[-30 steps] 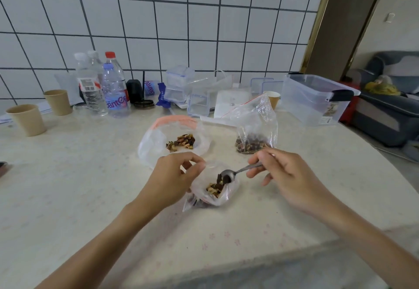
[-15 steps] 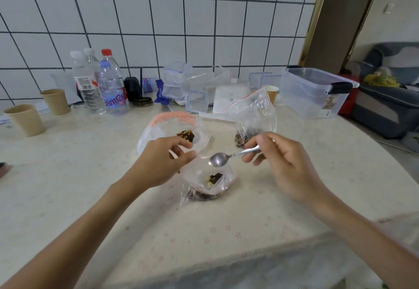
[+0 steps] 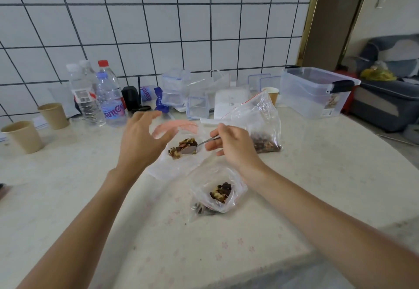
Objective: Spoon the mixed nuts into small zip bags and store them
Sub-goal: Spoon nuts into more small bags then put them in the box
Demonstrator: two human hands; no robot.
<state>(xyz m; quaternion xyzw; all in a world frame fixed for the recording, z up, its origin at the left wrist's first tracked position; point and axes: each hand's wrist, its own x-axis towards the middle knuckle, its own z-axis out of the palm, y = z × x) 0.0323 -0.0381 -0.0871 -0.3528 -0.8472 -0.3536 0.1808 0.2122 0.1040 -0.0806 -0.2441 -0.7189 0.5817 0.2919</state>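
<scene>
Bench (image 3: 317, 198): pale top with a faint flower print, running to a tiled wall.
Small zip bag (image 3: 217, 192): nearest, lying open on the bench between the forearms, with a little heap of mixed nuts inside; neither of the hands touches it.
Right hand (image 3: 231, 144): pinches the handle of the spoon (image 3: 192, 149).
Spoon bowl: in the nuts (image 3: 182, 147) of the large bag (image 3: 174, 143) with the pink zip strip.
Left hand (image 3: 141, 140): fingers spread wide, holding nothing, hovering at the large bag's mouth; blurred.
Second filled bag (image 3: 263, 127): stands upright just beyond the right hand.
Further back: paper cups (image 3: 23, 137), water bottles (image 3: 108, 98), clear storage box (image 3: 315, 91).
</scene>
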